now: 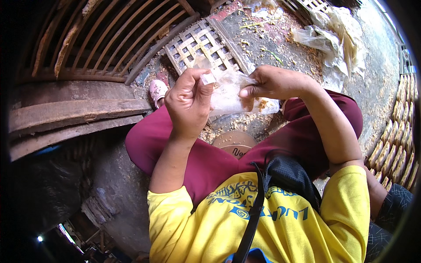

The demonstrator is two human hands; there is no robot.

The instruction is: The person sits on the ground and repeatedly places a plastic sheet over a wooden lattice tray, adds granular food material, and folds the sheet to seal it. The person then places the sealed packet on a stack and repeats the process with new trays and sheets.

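Note:
A translucent plastic bag (227,93) with brown residue near its right end is stretched between my hands, above a woven lattice tray (200,46). My left hand (189,98) grips the bag's left end, and a small folded piece of it sticks up over the thumb. My right hand (263,83) pinches the bag's right part between thumb and fingers. Between my knees, under the bag, is a round brown object (235,141) bearing writing, with crumbs on top.
Wooden slatted racks (108,36) and planks (79,111) are at the left. Crumbs litter the concrete floor (378,49). Crumpled plastic sheets (342,39) lie at the upper right. Rows of pale wedge-shaped pieces (394,141) line the right edge, near another person's patterned clothing (396,203).

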